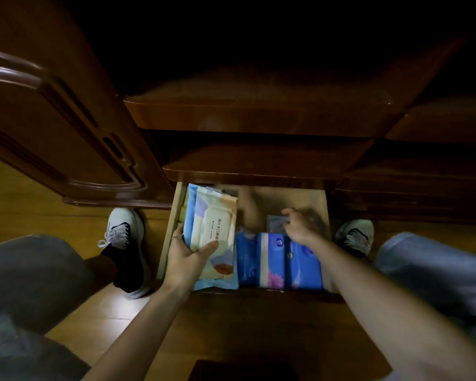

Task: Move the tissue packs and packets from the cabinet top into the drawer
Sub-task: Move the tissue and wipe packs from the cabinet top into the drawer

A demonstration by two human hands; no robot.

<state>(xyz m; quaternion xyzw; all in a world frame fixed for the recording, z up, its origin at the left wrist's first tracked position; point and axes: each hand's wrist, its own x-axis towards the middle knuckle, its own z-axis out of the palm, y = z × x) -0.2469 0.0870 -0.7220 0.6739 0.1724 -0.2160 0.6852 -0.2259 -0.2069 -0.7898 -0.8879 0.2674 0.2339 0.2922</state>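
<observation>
The pale wooden drawer point(323, 204) stands pulled out below me. My left hand point(186, 257) grips a cream wet-wipe pack point(215, 215) with a white flip lid, stacked on a light blue pack at the drawer's left side. Blue tissue packs point(267, 264) lie side by side along the drawer's front. My right hand point(302, 225) is blurred over the right half, fingers on a small grey packet point(275, 222); whether it grips the packet I cannot tell.
A dark wooden cabinet top point(259, 111) and a shelf edge overhang the drawer's back. An open cabinet door point(66, 119) hangs at the left. My feet in white shoes point(124, 229) flank the drawer on a wooden floor, knees at both sides.
</observation>
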